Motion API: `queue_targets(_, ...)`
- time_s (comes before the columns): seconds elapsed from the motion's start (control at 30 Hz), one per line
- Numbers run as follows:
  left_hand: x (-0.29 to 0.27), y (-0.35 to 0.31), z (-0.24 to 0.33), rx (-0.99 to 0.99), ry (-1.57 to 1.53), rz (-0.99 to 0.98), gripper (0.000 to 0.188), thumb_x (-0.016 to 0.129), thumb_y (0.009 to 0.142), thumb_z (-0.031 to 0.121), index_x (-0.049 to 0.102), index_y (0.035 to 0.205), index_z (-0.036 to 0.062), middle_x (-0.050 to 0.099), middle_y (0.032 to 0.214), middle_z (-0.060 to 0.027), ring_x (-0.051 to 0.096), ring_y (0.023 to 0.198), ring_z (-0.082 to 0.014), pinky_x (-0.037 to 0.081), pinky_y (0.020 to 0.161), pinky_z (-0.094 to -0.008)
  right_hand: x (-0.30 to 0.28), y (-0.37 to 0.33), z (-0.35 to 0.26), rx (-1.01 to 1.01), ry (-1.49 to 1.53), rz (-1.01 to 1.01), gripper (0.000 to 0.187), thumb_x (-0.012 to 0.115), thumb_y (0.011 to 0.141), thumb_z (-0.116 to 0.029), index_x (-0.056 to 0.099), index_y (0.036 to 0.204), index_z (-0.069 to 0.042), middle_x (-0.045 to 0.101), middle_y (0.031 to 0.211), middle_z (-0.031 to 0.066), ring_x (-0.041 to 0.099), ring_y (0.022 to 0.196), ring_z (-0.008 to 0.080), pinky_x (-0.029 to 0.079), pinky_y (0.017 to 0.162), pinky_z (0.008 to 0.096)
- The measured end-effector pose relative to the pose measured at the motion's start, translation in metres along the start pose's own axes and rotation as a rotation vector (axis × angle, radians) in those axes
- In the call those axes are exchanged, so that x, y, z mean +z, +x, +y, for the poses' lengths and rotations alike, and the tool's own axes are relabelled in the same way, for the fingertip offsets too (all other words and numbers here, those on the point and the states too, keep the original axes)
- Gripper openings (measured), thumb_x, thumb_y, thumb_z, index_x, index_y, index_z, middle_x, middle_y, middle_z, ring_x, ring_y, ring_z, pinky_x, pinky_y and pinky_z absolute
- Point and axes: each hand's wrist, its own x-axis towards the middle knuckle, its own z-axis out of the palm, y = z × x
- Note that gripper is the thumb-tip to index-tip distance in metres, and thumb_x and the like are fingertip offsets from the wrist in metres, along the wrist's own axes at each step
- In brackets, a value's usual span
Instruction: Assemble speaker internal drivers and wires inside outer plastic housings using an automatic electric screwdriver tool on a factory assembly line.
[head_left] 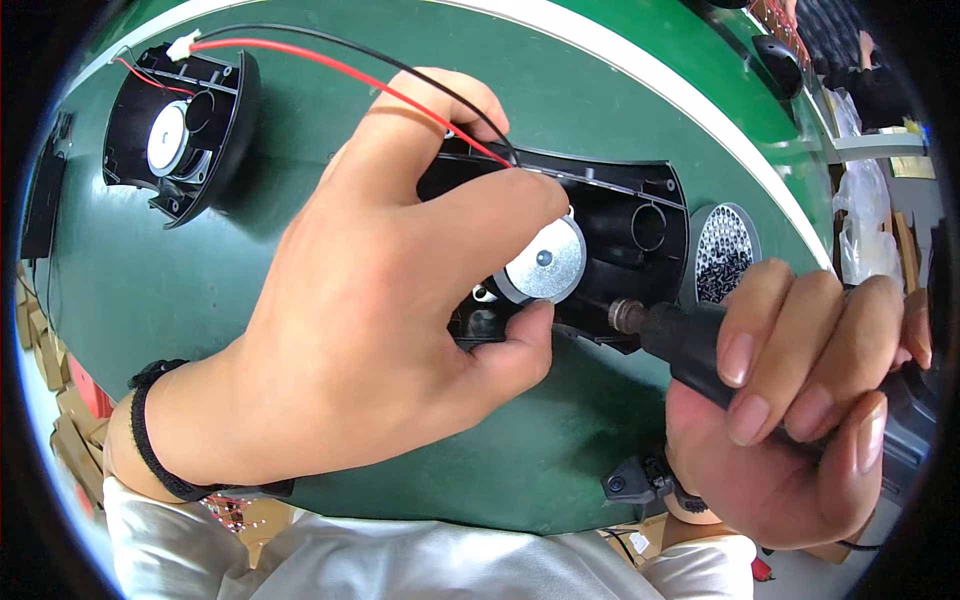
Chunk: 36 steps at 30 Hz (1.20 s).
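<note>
A black plastic speaker housing (600, 240) lies open side up, with a round silver-backed speaker (560, 265) inside. My left hand (370, 270) is closed on the housing, fingers over its far wall and the thumb at the speaker's near edge. Red and black wires (330, 64) rise from beside its fingers and end in a white connector (183, 46). My right hand (790, 400) grips a black electric screwdriver (685, 345). The screwdriver points left into the housing, close to the speaker's right edge. Whether its tip touches a screw is too small to tell.
A second black housing (235, 135) with a speaker and wires stands at the far left of the green table (200, 280). Right of the held housing sits a grey dish (755, 240) with many small dark screws. Beyond the table's white edge (720, 130), part of another person shows.
</note>
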Motion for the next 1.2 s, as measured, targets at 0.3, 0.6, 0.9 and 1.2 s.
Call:
queue_targets(0.3, -0.010, 0.010, 0.013, -0.102, 0.231, -0.312, 0.047, 0.077, 0.057, 0.001, 0.070, 0.104, 0.0004, 0.050, 0.121, -0.0208, 0.057, 0.103, -0.0289, 0.050, 0.085, -0.0336, -0.004, -0.005, 0.002, -0.005, -0.044, -0.074, 0.028, 0.053, 0.092, -0.011, 0.036, 0.114, -0.007, 0.048, 0.076, 0.0015, 0.049, 0.057, 0.0140, 0.043, 0.064, 0.0342)
queue_targets(0.6, -0.005, 0.001, 0.004, 0.066, 0.022, -0.026, 0.048, 0.078, 0.059, -0.003, 0.070, 0.106, -0.0007, 0.049, 0.125, -0.0194, 0.058, 0.105, -0.0295, 0.051, 0.086, -0.0341, 0.006, -0.003, 0.001, 0.058, -0.077, -0.165, 0.029, 0.056, 0.092, -0.007, 0.036, 0.112, -0.014, 0.050, 0.073, 0.0026, 0.050, 0.054, 0.0163, 0.047, 0.061, 0.0376)
queue_targets(0.9, -0.023, 0.006, 0.011, -0.191, -0.002, -0.232, 0.048, 0.078, 0.063, -0.001, 0.072, 0.111, 0.0034, 0.042, 0.145, -0.0232, 0.049, 0.129, -0.0330, 0.041, 0.105, -0.0383, -0.002, 0.018, -0.036, 0.061, 0.089, -0.005, 0.020, 0.057, 0.092, -0.013, 0.044, 0.105, -0.007, 0.047, 0.073, 0.0002, 0.050, 0.058, 0.0123, 0.042, 0.063, 0.0332)
queue_targets(1.2, -0.058, 0.016, -0.003, -0.205, 0.280, -0.356, 0.034, 0.080, 0.070, 0.010, 0.072, 0.101, 0.0009, 0.053, 0.141, -0.0210, 0.055, 0.128, -0.0365, 0.044, 0.106, -0.0450, -0.107, 0.047, -0.017, -0.242, -0.482, 0.348, 0.027, 0.057, 0.090, -0.008, 0.048, 0.114, -0.001, 0.049, 0.077, 0.0050, 0.049, 0.063, 0.0149, 0.044, 0.067, 0.0348)
